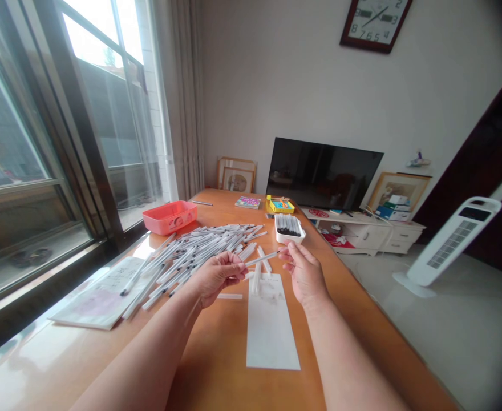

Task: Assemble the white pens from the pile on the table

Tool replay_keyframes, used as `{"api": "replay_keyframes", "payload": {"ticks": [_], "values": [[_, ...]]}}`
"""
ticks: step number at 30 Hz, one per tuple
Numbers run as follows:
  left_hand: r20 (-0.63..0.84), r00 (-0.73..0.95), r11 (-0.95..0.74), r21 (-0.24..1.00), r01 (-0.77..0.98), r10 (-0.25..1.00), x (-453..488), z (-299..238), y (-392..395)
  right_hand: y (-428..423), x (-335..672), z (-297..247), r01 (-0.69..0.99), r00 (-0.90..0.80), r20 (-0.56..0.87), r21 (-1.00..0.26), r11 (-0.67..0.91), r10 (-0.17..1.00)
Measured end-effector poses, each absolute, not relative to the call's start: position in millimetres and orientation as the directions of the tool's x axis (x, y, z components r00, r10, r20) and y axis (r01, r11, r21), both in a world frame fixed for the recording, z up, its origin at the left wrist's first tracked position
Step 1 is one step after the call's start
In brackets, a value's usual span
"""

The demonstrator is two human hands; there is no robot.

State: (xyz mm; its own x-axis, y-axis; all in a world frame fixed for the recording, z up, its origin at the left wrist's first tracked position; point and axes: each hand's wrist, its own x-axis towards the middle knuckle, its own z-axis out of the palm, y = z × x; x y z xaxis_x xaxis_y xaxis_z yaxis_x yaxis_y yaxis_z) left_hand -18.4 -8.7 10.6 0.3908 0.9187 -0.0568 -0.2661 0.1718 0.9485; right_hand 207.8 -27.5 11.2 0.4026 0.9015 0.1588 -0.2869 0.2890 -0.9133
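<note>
A slim clear pen (pixel 262 259) spans the gap between my two hands, above the table. My left hand (pixel 221 274) pinches its left end between thumb and fingers. At the dark right end, my right hand (pixel 304 271) closes thumb and forefinger on it, the other fingers loosely curled. Beneath the hands lies a long white sheet of paper (pixel 272 337) with several clear plastic tubes (pixel 256 278) at its far end. To the left spreads a big heap of clear pens (pixel 199 248) with dark tips. Beyond my right hand stands a white box (pixel 291 235) packed with similar pens.
A red plastic basket (pixel 169 218) stands at the table's left edge, behind the heap. A worn notebook (pixel 105 294) lies partly under the pens. Farther back are a yellow box (pixel 280 205) and a colourful booklet (pixel 248 202). The wooden table's (pixel 362 337) right edge drops to the floor.
</note>
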Motion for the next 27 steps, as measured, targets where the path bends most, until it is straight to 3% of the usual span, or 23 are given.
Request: {"api": "replay_keyframes", "payload": {"ticks": [6,20,27], "values": [[-0.070,0.415,0.137,0.981,-0.136,0.907,-9.4,9.1,-14.5,-30.9,190.2,5.0,-0.094,0.299,0.216,-0.963,0.254,0.929],[-0.100,0.515,0.116,0.993,0.002,0.852,-1.2,-0.8,-19.9,-28.7,184.2,-4.6,-0.006,0.293,0.255,-0.963,0.269,0.921],[-0.060,0.593,0.097,0.995,-0.031,0.803,5.3,3.3,-28.2,-32.7,176.3,-3.6,0.082,0.232,0.278,-0.960,0.266,0.932]]}}
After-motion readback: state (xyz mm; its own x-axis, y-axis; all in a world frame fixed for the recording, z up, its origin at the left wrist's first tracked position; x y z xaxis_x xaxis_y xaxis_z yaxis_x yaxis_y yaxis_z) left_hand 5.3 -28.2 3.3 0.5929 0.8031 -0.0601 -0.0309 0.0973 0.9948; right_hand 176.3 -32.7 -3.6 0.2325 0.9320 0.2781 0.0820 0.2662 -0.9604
